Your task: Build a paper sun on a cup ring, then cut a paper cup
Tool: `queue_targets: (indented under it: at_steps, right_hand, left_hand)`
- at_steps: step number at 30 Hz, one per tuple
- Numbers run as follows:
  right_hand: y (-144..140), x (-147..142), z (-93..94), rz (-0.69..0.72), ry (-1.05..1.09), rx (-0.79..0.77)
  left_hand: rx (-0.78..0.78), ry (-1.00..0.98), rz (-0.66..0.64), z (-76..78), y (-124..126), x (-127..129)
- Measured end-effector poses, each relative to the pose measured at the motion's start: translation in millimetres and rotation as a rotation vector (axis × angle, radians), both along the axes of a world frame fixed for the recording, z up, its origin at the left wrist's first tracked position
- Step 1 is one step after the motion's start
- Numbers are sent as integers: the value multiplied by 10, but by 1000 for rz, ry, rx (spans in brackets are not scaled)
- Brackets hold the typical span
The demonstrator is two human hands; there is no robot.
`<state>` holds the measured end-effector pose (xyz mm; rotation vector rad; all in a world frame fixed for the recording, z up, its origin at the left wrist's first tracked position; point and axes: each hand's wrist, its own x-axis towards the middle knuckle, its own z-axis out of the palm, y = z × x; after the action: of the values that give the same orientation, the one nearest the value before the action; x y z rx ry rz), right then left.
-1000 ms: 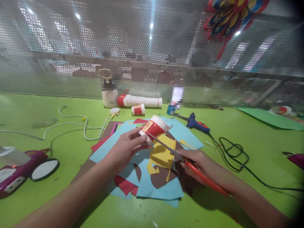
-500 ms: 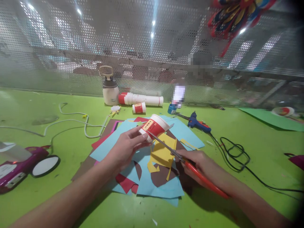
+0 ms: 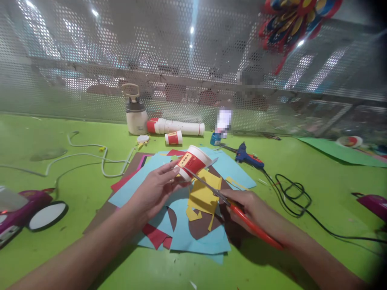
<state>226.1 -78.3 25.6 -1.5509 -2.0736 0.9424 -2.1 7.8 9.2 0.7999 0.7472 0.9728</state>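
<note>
A red and white paper cup [image 3: 197,160] is tilted in my left hand [image 3: 160,182], its fingers closed round the base end and its rim turned up to the right. My right hand [image 3: 246,207] grips scissors with red handles [image 3: 252,225]. The parted blades are at the cup, one across its red side and the other's tip showing beyond the rim; whether they bite into the wall I cannot tell. Below lie cut sheets of light blue paper [image 3: 204,241], a yellow piece [image 3: 204,195], and brown and red paper.
Behind the papers stand a small paper cup [image 3: 173,137], a stack of white cups [image 3: 181,127], a beige bottle [image 3: 136,119] and a blue jar [image 3: 215,139]. A blue glue gun [image 3: 248,157] with a black cord lies right. A purple device [image 3: 27,209] sits left.
The whole view has shifted slightly, so things on the table appear farther left. Both hands keep their hold on the cup and scissors, with little visible change between them.
</note>
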Motion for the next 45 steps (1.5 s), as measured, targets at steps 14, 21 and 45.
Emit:
queue_targets:
  at_steps: [14, 21, 45]
  right_hand:
    - [-35, -43, 38, -63, 39, -46]
    - [-18, -31, -53, -49, 6, 13]
    - [-59, -18, -50, -35, -81, 56]
  left_hand:
    - [-49, -17, -8, -8, -4, 10]
    - [-37, -22, 3, -5, 1, 3]
    - [-41, 20, 18, 44, -23, 5]
